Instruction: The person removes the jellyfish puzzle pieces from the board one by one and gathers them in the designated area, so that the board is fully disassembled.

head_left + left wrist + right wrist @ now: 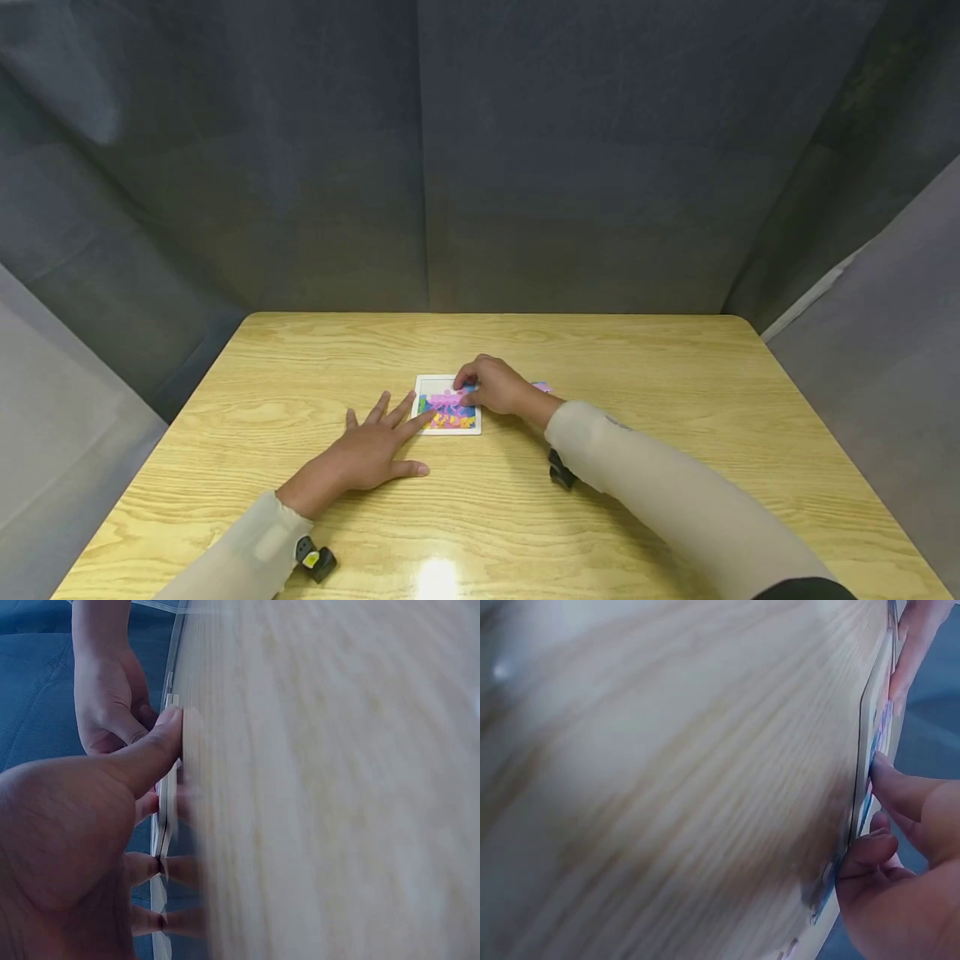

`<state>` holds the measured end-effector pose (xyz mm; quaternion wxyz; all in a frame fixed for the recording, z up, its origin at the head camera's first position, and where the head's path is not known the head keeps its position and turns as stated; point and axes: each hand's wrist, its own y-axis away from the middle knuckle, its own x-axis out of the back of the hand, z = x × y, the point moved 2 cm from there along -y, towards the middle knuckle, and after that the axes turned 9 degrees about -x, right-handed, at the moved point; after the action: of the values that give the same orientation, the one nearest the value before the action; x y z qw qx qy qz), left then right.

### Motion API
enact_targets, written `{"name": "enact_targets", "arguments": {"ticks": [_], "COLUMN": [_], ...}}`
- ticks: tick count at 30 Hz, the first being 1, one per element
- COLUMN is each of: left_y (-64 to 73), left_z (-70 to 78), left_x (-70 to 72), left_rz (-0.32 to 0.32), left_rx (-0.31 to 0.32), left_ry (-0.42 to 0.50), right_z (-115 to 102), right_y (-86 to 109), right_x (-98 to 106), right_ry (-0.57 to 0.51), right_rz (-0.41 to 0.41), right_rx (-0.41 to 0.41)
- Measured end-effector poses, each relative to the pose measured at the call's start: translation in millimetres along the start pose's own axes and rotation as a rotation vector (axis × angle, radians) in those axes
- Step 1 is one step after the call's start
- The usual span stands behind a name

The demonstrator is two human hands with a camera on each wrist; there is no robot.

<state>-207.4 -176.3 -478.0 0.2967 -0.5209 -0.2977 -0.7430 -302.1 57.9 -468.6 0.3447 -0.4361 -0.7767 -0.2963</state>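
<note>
A small jigsaw puzzle in a white-edged tray (448, 432) lies flat on the table. Colourful pieces (446, 410) fill its lower part in pink, blue, yellow and green, while a pale strip of the tray shows at the top. My left hand (367, 454) is spread flat, fingertips on the tray's left side and lower left pieces, thumb on the wood. From the right, my right hand (491, 387) reaches over the tray with curled fingers, pinching a pink puzzle piece mostly hidden by the fingertips. In the right wrist view its thumb (900, 787) touches the picture surface.
Another pink and blue puzzle piece (542, 387) lies right of the tray, partly behind my right wrist. The wood-grain table (645, 367) extends around it. Dark cloth (570, 167) hangs behind the far edge, with lighter panels (885, 383) at the sides.
</note>
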Motion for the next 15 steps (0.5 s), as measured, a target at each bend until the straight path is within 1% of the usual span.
{"name": "enact_targets", "arguments": {"ticks": [7,15], "left_y": [1.0,1.0], "left_z": [-0.4,1.5], "left_x": [-1.7,1.0], "left_rz": [-0.002,0.003], "left_rx": [0.002,-0.007], "left_ry": [-0.002,-0.001], "right_z": [-1.1,-1.3], "right_y": [-1.6,0.1], "right_x": [0.2,0.3], "right_ry": [0.049,0.055], "right_rz": [-0.028,0.001], "right_rx": [0.022,0.027]}}
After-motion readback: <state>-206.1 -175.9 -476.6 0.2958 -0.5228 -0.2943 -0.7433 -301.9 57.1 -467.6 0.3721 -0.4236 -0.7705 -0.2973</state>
